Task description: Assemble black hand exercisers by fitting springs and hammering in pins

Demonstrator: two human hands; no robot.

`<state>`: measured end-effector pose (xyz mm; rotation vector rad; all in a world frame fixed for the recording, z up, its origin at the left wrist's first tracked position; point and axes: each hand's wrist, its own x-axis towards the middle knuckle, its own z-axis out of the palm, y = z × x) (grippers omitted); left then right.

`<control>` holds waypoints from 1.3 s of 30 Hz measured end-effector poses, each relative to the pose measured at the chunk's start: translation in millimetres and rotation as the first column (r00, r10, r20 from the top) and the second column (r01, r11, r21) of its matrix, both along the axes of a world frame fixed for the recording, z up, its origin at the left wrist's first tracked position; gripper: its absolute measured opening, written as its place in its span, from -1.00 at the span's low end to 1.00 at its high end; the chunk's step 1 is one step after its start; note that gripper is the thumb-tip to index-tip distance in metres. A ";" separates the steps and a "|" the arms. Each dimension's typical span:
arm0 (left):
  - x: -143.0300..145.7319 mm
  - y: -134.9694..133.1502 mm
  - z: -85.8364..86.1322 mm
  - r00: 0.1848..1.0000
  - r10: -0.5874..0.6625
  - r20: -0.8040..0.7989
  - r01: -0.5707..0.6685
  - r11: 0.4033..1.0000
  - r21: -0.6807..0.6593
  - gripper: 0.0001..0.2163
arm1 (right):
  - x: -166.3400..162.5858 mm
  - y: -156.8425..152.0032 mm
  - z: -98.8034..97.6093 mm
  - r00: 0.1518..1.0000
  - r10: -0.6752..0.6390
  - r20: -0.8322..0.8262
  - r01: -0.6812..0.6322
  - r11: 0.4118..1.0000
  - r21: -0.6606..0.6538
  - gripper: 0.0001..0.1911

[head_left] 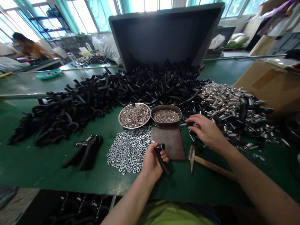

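My left hand (152,161) is wrapped around a black curved handle (161,161), its round open end facing up. A small silvery piece shows by the thumb. My right hand (207,131) reaches over the table's right half, thumb and forefinger closing on a thin metal bolt (183,124). More loose bolts lie under and around those fingers. Between the hands is a flat square metal plate (168,143). A hammer (211,165) with a wooden handle rests below my right forearm. Left of the plate, many metal nuts (130,150) are spread out.
A round dish of metal pins (134,115) and an oval tin of small parts (166,115) stand behind the plate. Black handles (140,84) pile up before a tipped grey bin (166,34). Springs (222,100) heap at right beside a cardboard box (269,84). Another person sits far left.
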<state>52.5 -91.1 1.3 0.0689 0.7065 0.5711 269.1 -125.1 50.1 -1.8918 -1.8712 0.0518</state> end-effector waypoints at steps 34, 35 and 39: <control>-3.1 -17.5 0.0 0.927 0.244 -0.286 -0.003 0.766 0.643 -0.85 | -96.0 -35.5 -18.9 0.782 -0.046 -0.621 -0.090 0.978 -0.187 -0.71; -4.1 -17.0 0.8 0.923 0.248 -0.295 0.002 0.763 0.647 -0.86 | -96.3 -35.6 -18.1 0.784 -0.045 -0.619 -0.080 0.982 -0.172 -0.71; -6.5 -15.5 6.1 0.894 0.265 -0.360 0.073 0.708 0.702 -0.87 | -104.5 -33.2 -18.7 0.610 -0.040 -0.791 -0.065 0.993 -0.101 -0.76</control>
